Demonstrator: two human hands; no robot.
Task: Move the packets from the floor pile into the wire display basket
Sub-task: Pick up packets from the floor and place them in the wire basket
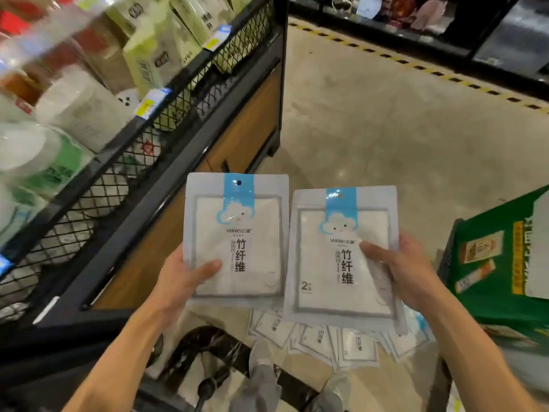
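Above the floor pile (335, 340), I hold one white cloth packet in each hand.

Both forearms reach forward, palms turned inward. My left hand (181, 281) pinches the left packet (236, 239) at its lower left edge, thumb pressed across the front. My right hand (407, 272) pinches the right packet (341, 257) the same way. They stand upright, side by side, with the wire display basket (166, 120) to my left.

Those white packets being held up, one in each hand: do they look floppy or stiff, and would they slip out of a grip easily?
Probably light: the left hand holds its packet upright by one lower corner, and it barely sags. Likely soft rather than rigid, since folded white cloth shows through the window. Possibly slippery: the packet pinched by the right hand shows glossy glare on its plastic.
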